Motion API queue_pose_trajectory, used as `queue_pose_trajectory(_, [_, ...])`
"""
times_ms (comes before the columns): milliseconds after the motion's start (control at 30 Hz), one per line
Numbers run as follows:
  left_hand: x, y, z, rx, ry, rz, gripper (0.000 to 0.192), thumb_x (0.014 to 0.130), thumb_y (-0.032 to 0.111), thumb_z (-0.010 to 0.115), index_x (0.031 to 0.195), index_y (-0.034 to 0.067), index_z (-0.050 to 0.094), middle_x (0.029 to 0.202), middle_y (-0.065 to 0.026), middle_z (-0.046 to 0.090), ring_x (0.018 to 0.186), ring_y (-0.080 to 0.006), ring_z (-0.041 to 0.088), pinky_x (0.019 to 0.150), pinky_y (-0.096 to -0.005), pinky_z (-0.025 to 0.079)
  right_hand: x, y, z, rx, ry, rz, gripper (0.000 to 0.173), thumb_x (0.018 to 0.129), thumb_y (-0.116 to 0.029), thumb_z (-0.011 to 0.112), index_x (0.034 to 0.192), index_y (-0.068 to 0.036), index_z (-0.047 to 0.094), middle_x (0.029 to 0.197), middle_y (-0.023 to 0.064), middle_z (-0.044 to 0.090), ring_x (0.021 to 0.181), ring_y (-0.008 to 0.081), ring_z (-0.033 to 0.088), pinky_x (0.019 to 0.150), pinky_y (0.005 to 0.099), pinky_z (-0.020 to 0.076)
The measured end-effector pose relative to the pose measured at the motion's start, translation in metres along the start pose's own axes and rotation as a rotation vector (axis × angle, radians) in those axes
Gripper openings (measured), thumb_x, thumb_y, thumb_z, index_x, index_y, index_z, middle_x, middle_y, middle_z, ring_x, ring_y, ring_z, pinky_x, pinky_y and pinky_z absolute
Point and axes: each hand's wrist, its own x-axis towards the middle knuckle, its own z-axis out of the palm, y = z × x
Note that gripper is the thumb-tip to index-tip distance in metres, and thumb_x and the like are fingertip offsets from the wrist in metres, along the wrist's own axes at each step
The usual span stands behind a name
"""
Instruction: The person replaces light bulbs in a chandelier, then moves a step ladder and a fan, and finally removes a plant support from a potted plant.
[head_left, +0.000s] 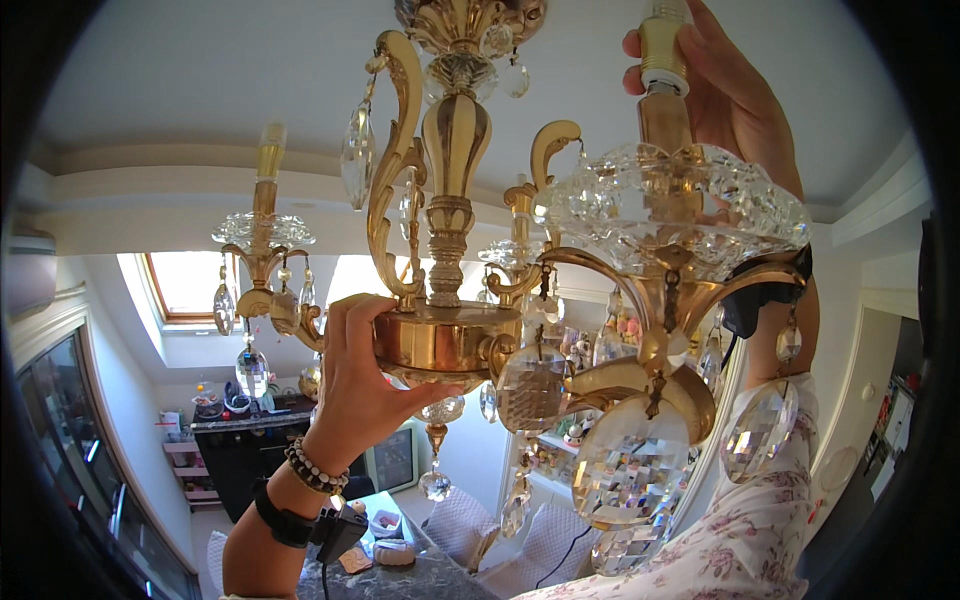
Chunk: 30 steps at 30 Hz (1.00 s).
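A gold and crystal chandelier hangs before me, its fluted central column (455, 150) running down to a round gold hub (427, 341). My left hand (352, 382) grips the left side of this hub, thumb underneath and fingers against the rim. At the upper right, my right hand (739, 90) has its fingers around a gold-based candle bulb (664, 49). Beneath the bulb's white collar, a little metal shows above the gold candle sleeve (664, 124). That sleeve rises from a clear glass dish (600, 206) on the nearest arm. Large faceted crystal pendants (630, 461) hang below it.
Another arm with a candle bulb (271, 142) stands out at left. Lower down are a marble-patterned table (420, 570) bearing small items, and quilted chairs (461, 525). A dark cabinet (247, 450) and a skylight (189, 285) lie beyond. The ceiling (247, 75) is overhead.
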Motion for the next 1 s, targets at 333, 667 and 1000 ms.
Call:
queue_pose_trajectory(333, [0.001,-0.001,0.001,0.023,0.02,0.043,0.078,0.054,0.033,0.083,0.111,0.004,0.039,0.101,-0.0124,0.041,0.092,-0.0253,0.045,0.076,-0.0355,0.042,0.018,-0.004,-0.006,-0.024,-0.116,0.171,0.047,0.086,-0.008,0.052,0.126,-0.009,0.026,0.101,0.022,0.055,0.085,0.0351,0.061,0.072,0.0423,0.0535])
queue_pose_trajectory(667, [0.001,0.0,0.0,0.027,0.013,0.051,0.079,0.053,0.032,0.084,0.111,0.003,0.039,0.103,-0.0124,0.04,0.094,-0.0244,0.045,0.074,-0.0332,0.045,0.022,0.002,-0.016,0.156,-0.093,0.12,0.028,0.094,-0.022,0.038,0.118,-0.007,0.036,0.103,0.0237,0.054,0.087,0.0347,0.06,0.073,0.0436,0.0535])
queue_pose_trajectory(1000, [0.0,-0.001,0.0,0.044,0.006,0.047,0.079,0.053,0.033,0.084,0.111,0.003,0.039,0.103,-0.0133,0.04,0.096,-0.0263,0.044,0.079,-0.0355,0.043,0.017,0.005,-0.012,0.145,-0.092,0.108,0.028,0.094,-0.02,0.037,0.118,-0.006,0.038,0.101,0.02,0.054,0.09,0.0337,0.059,0.076,0.0435,0.0525])
